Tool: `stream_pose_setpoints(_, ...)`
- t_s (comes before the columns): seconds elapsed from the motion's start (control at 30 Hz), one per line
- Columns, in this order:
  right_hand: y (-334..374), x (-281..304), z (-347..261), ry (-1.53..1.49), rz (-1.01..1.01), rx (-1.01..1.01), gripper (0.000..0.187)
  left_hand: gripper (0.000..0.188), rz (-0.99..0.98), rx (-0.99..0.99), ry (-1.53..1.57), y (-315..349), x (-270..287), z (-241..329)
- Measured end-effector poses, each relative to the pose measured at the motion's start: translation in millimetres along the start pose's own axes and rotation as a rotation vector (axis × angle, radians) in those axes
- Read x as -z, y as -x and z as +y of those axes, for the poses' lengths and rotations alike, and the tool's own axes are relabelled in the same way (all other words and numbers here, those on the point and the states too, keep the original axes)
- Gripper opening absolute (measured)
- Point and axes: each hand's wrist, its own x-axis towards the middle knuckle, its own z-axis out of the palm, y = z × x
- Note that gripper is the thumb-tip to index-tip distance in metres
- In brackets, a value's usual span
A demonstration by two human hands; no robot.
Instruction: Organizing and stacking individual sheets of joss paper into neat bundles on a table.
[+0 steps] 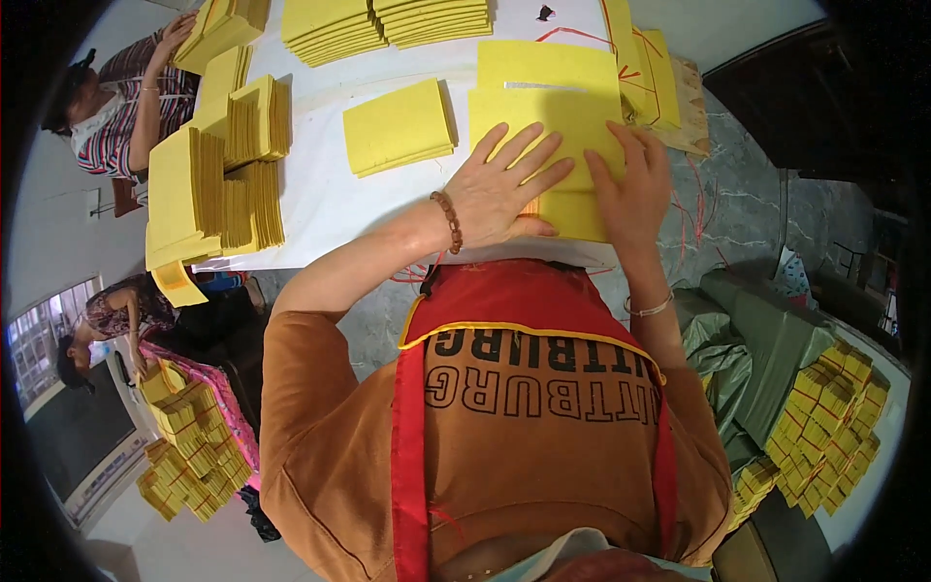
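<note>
Left hand (497, 192), flat, fingers spread; right hand (635, 191), loosely curved, thumb apart; both touching yellow sheets (582, 112), upper centre-right of frame. Smaller yellow stack (398, 126), upper centre, on white worktop (318, 184).

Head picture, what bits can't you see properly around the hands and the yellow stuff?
Head view: part of the yellow piece, hidden under the left hand and right hand.
Head view: the far end of the yellow stack, cut off by the top edge.
Head view: what the little dark thing is; too small to tell.
</note>
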Motion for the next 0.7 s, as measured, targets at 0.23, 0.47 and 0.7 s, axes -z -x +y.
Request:
stream_pose_setpoints(0.23,50.3,-0.9,14.0,0.363,-0.187,0.396,0.056,0.063,0.009,-0.023,0.019,-2.3,-3.3,-2.8)
stream_pose_setpoints(0.47,41.9,12.0,26.2,-0.12,-0.303,0.36,0.046,0.053,0.154,-0.098,-0.208,-12.7,0.9,-1.6)
stream_pose_setpoints(0.7,24.8,13.4,30.1,-0.789,0.0,0.044,0.033,0.046,0.384,-0.066,-0.132,-18.4,12.5,-12.3)
